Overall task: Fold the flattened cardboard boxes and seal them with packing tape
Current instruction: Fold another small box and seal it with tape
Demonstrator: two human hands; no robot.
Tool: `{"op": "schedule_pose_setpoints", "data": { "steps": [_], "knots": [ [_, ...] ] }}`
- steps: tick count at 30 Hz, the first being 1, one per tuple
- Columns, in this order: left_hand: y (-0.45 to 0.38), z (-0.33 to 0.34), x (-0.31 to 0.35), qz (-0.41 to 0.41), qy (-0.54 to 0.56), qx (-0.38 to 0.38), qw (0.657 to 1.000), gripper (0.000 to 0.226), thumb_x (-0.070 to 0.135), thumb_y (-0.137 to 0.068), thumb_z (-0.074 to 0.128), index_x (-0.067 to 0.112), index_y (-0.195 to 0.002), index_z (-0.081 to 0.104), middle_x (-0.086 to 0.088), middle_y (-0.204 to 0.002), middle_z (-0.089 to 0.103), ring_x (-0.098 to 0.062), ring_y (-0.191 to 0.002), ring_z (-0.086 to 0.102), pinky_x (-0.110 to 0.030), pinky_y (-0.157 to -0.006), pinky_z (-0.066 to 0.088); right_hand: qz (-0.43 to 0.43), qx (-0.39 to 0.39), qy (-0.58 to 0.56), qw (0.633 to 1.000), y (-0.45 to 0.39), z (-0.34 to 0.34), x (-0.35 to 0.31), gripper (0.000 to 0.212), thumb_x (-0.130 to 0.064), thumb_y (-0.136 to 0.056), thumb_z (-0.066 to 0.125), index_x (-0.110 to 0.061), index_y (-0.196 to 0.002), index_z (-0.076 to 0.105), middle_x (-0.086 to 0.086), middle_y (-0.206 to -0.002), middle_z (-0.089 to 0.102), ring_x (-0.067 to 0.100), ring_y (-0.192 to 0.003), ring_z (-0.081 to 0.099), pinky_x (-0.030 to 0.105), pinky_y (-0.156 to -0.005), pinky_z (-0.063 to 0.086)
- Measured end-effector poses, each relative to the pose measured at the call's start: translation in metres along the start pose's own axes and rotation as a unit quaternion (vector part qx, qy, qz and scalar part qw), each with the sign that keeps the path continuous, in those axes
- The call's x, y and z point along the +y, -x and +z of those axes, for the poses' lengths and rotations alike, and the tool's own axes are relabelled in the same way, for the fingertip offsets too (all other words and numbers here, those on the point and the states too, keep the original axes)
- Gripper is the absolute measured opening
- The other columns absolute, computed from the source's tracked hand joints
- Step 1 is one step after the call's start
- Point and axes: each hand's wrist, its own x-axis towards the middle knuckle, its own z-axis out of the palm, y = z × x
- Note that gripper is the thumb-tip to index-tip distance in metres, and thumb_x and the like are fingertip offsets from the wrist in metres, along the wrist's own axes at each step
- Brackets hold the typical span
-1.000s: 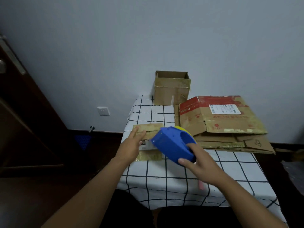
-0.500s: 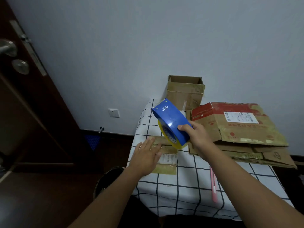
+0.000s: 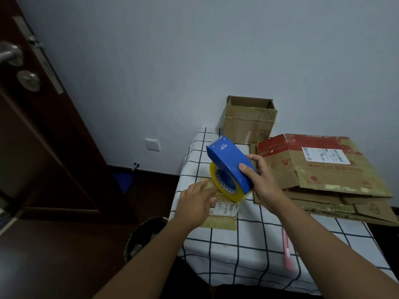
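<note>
Dispenser (image 3: 230,164) raised, right hand (image 3: 262,180) gripping, left hand (image 3: 197,201) seemingly flat

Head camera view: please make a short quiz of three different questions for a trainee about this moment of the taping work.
1. True or false: the right hand holds the blue tape dispenser lifted above the table.
2. What does the left hand rest on?
A. the open upright box
B. the small taped box
C. the pink utility knife
3. Fill in: the stack of flattened boxes lies to the ______ of the small box.

Key
1. True; its grip wraps the blue housing.
2. B, the small taped box.
3. right; the open upright box stands behind, and the pink utility knife lies near the front edge.
</note>
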Motion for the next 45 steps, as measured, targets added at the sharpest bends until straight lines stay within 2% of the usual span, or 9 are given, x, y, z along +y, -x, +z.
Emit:
{"op": "schedule_pose_setpoints", "data": {
  "steps": [4,8,12,18,25,29,33,38,45],
  "knots": [
    [0.001,0.000,0.002,-0.005,0.005,0.007,1.000,0.040,0.044,-0.101,0.043,0.040,-0.141,0.045,0.007,-0.155,0.032,-0.016,-0.141,0.026,-0.040,-0.113,0.023,-0.077,-0.025,0.099,0.992,0.004,-0.008,-0.007,0.032,-0.031,-0.100,0.055,-0.051,-0.124,0.050,-0.003,-0.123,0.055,0.018,-0.104,0.062,0.035,-0.083,0.058],
    [0.002,0.001,0.005,-0.012,0.011,0.007,1.000,0.039,0.042,-0.102,0.042,0.038,-0.141,0.046,0.005,-0.156,0.030,-0.017,-0.142,0.025,-0.040,-0.114,0.022,-0.113,-0.030,0.179,0.977,0.007,-0.006,-0.001,0.032,-0.031,-0.105,0.041,-0.050,-0.130,0.043,-0.005,-0.138,0.042,0.015,-0.116,0.051,0.025,-0.084,0.044],
    [0.003,0.002,0.007,-0.008,0.008,0.006,1.000,0.039,0.039,-0.102,0.042,0.038,-0.141,0.044,0.005,-0.157,0.029,-0.017,-0.142,0.025,-0.042,-0.115,0.024,-0.123,-0.008,0.263,0.957,0.009,0.002,0.010,0.069,-0.060,-0.080,0.064,-0.054,-0.136,0.025,-0.002,-0.138,0.035,0.018,-0.116,0.048,0.036,-0.090,0.049],
    [0.003,0.001,0.010,-0.017,0.032,0.012,0.999,0.039,0.039,-0.101,0.046,0.037,-0.140,0.046,0.008,-0.156,0.031,-0.017,-0.142,0.027,-0.044,-0.114,0.026,-0.154,0.000,0.244,0.958,-0.001,0.002,0.004,0.075,-0.009,-0.083,0.070,-0.051,-0.134,0.037,-0.001,-0.128,0.042,0.020,-0.109,0.053,0.037,-0.090,0.052],
    [0.000,-0.005,0.008,-0.040,0.137,0.051,0.988,0.046,0.041,-0.092,0.062,0.033,-0.134,0.046,0.011,-0.130,0.056,-0.014,-0.122,0.048,-0.042,-0.104,0.039,-0.135,-0.090,0.252,0.954,-0.005,-0.018,-0.015,0.073,-0.002,-0.084,0.071,-0.052,-0.129,0.042,-0.006,-0.127,0.044,0.005,-0.107,0.052,0.013,-0.081,0.042],
    [-0.008,-0.012,0.008,-0.084,0.172,-0.001,0.982,0.048,0.035,-0.090,0.064,0.038,-0.134,0.045,0.010,-0.128,0.058,-0.017,-0.118,0.052,-0.046,-0.100,0.044,-0.132,-0.111,0.319,0.932,-0.015,-0.016,-0.016,0.073,-0.012,-0.085,0.072,-0.056,-0.132,0.037,0.003,-0.124,0.046,0.017,-0.109,0.051,0.021,-0.089,0.039],
    [-0.019,-0.048,0.015,-0.197,0.466,0.007,0.863,0.036,0.017,-0.101,0.047,0.023,-0.136,0.054,0.003,-0.131,0.060,-0.013,-0.111,0.058,-0.028,-0.081,0.050,-0.128,-0.116,0.333,0.927,-0.022,-0.015,-0.015,0.073,-0.016,-0.084,0.072,-0.055,-0.136,0.039,0.004,-0.124,0.047,0.019,-0.110,0.051,0.031,-0.095,0.043],
    [-0.031,-0.075,0.020,-0.246,0.655,0.009,0.714,0.023,0.036,-0.104,0.045,0.023,-0.111,0.062,-0.007,-0.109,0.071,-0.023,-0.103,0.068,-0.037,-0.092,0.054,-0.140,-0.105,0.329,0.928,-0.021,-0.014,-0.014,0.070,-0.015,-0.085,0.072,-0.053,-0.134,0.039,0.003,-0.118,0.047,0.017,-0.106,0.051,0.026,-0.090,0.041],
    [-0.042,-0.075,0.016,-0.283,0.680,-0.025,0.675,0.024,0.009,-0.097,0.056,0.006,-0.120,0.063,-0.011,-0.098,0.072,-0.020,-0.091,0.068,-0.026,-0.068,0.057,-0.152,-0.099,0.320,0.930,-0.017,-0.016,-0.013,0.064,-0.035,-0.085,0.075,-0.050,-0.137,0.041,-0.015,-0.116,0.046,0.011,-0.110,0.049,0.030,-0.097,0.041]
  ]
}}
